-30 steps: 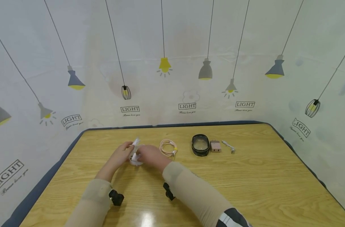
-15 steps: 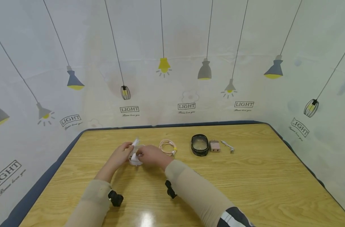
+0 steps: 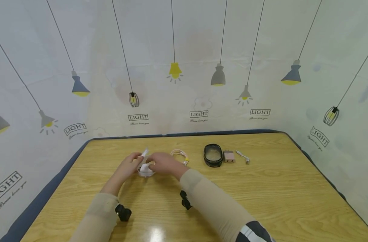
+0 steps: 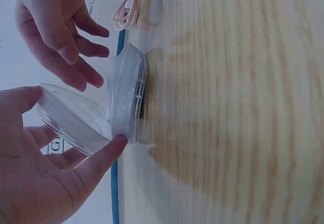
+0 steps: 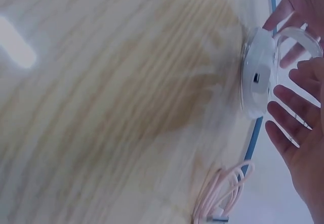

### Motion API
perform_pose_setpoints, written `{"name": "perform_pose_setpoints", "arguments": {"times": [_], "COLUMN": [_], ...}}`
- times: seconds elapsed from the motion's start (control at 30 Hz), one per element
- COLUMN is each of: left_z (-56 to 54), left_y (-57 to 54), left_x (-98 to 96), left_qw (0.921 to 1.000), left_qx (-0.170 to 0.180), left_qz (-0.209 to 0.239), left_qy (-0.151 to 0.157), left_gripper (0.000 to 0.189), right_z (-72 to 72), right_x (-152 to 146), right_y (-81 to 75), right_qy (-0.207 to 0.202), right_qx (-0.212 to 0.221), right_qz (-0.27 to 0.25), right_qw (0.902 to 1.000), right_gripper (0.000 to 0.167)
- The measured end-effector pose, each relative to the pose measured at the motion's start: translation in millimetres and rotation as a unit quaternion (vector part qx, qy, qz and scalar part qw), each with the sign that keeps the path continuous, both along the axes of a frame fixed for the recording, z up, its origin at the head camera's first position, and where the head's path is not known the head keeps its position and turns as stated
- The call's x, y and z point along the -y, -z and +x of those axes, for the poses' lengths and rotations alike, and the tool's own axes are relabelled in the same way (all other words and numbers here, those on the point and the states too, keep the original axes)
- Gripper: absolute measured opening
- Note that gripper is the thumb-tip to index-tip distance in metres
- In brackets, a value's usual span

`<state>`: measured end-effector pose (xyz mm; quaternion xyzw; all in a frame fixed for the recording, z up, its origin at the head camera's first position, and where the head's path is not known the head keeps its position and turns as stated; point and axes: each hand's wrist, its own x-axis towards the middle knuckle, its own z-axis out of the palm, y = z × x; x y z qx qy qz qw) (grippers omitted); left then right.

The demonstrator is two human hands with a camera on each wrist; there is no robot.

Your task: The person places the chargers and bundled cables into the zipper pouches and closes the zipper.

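Holding the raised lid of a clear plastic case (image 3: 146, 175), the left hand (image 3: 127, 167) faces the right hand (image 3: 164, 163) over the surface (image 3: 262, 195); a white charger (image 3: 145, 167) sits in the case's base, near a coiled pink cable (image 3: 180, 152). From the left wrist, its digits span the lid. From the right wrist, loose, ungripping right fingers spread just beside the charger, its port showing.

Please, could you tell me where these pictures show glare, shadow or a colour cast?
Head view: white glare on the table at the bottom edge, soft shadows beside the sleeves; right wrist view: a bright glare patch at upper left; left wrist view: a cool bluish cast, a darker patch beside the clear case.
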<state>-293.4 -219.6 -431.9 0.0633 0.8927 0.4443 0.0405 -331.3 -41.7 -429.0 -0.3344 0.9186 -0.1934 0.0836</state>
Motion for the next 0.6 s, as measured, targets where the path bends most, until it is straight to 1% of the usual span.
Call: {"name": "perform_pose_setpoints", "arguments": {"times": [0.17, 0.23, 0.3, 0.4, 0.5, 0.6], "left_z": [0.1, 0.4, 0.5, 0.5, 0.5, 0.3], "left_y": [-0.3, -0.5, -0.9, -1.3, -0.7, 0.5], "left_x": [0.3, -0.2, -0.6, -0.9, -0.4, 0.4], "left_qw": [0.9999, 0.9999, 0.9999, 0.9999, 0.9999, 0.9999], "left_qx": [0.002, 0.005, 0.007, 0.001, -0.002, 0.000], "left_qz": [-0.008, -0.007, -0.004, -0.009, -0.013, -0.012], "left_qy": [-0.005, -0.007, -0.006, -0.007, -0.007, -0.007], "left_gripper": [0.049, 0.049, 0.049, 0.049, 0.049, 0.049], "right_z": [-1.3, -2.5, -3.6, -6.1, -10.0, -13.9], "right_x": [-9, -13, -18, -24, -30, -36], "right_y": [-6.8, -9.6, -12.8, -16.0, -16.5, -16.2], "right_qy": [0.015, 0.019, 0.022, 0.031, 0.042, 0.057], "right_qx": [0.005, -0.001, -0.008, -0.018, -0.029, -0.032], "right_qz": [0.006, 0.013, 0.024, 0.047, 0.073, 0.087], "right_qw": [0.9999, 0.9997, 0.9994, 0.9982, 0.9960, 0.9940], "right_gripper": [0.033, 0.032, 0.032, 0.033, 0.035, 0.036]}}
